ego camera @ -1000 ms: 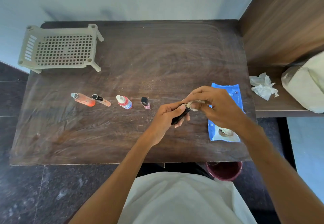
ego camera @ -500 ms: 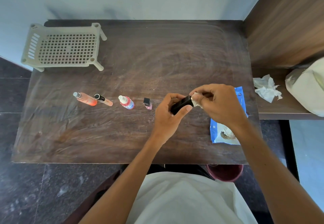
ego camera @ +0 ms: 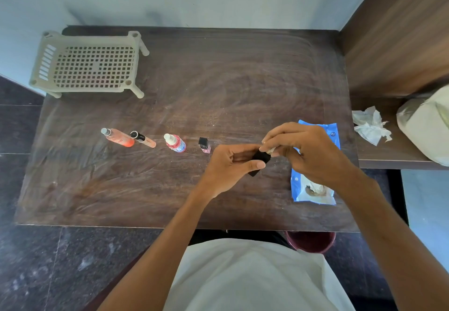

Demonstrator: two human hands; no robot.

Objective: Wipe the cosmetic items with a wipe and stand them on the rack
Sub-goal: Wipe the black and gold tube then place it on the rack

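Grip: left hand (ego camera: 230, 164) fingers curled round black tube (ego camera: 261, 158), held just above table (ego camera: 218, 79), right of centre. Right hand (ego camera: 308, 155) pinches wipe (ego camera: 269, 150) against tube's far end.
Step, judged: wiping this tube.
Row left of hands, unwiped by look: polish (ego camera: 204, 145), bottle (ego camera: 176, 143), pen (ego camera: 143, 139), spray (ego camera: 119, 138).
Pack (ego camera: 313, 194) near right.
Next: finish rub, carry tube to rack (ego camera: 92, 65) far left, stand upright.

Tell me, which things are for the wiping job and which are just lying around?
For the job: black tube, wipe, wipe pack, rack, orange bottle, peach tube, white-capped bottle, nail polish.
Just lying about: crumpled tissue, white bag, red bucket.
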